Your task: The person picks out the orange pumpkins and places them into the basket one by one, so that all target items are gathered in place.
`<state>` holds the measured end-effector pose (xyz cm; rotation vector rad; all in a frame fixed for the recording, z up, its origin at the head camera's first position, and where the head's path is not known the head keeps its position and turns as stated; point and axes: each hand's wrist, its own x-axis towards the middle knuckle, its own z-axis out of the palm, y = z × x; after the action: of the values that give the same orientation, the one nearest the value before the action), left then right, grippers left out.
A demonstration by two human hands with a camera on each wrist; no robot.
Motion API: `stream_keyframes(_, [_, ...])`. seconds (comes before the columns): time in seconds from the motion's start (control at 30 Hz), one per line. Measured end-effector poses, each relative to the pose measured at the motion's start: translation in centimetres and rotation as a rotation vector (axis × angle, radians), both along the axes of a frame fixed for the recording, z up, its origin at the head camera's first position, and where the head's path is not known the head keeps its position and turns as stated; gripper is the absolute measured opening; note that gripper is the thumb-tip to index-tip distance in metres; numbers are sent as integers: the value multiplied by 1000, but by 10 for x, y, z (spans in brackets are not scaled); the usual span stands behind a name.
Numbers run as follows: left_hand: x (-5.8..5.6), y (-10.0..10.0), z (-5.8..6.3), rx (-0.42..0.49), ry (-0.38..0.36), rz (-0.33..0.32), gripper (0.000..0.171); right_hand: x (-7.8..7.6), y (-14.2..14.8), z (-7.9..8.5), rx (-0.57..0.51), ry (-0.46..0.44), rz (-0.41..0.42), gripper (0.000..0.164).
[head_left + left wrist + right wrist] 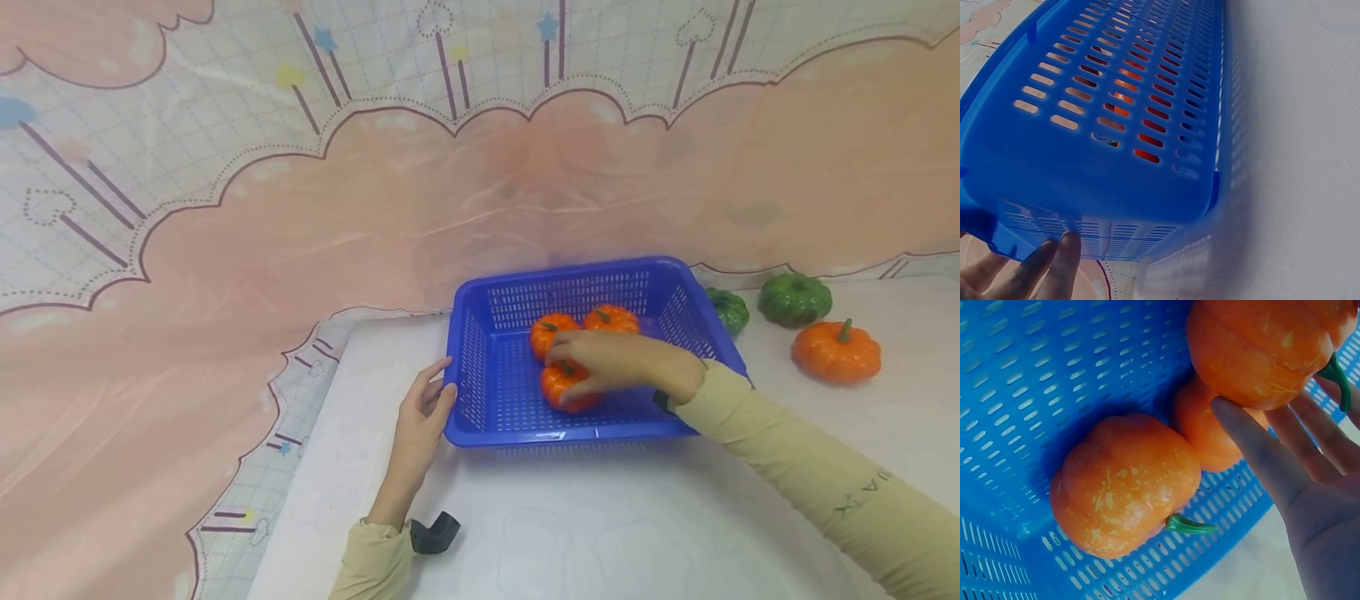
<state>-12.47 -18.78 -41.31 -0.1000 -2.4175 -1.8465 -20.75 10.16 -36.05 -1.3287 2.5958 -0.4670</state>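
Observation:
A blue perforated plastic basket (472,358) holds three small orange pumpkins with green stems. My right hand (603,360) reaches into it, thumb and fingers around the front orange pumpkin (561,386). In the right wrist view, that pumpkin (1260,350) is at the upper right, with the thumb against its side. Two more orange pumpkins, one at the back left (551,327) and one at the back right (613,317), sit behind the hand. My left hand (420,421) is at the basket's left end, its extended fingertips (1067,244) touching the outer wall below the rim.
Right of the basket, two green pumpkins, one partly hidden by the rim (729,312) and one in full view (795,298), lie near an orange pumpkin (842,352). A patterned pink cloth (375,217) hangs behind the white table (540,525). A black device (435,533) sits at my left wrist.

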Motion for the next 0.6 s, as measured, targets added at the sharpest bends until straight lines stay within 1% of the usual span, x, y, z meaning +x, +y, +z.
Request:
stream_keyframes(0.23, [-1,0,0,2,3,-6,46,1,-1,2,12,-35,-18,52])
stream_keyframes(0.6, [-1,1,-1,1,-1,-1,47,0,-1,2,33,-29,-18,52])
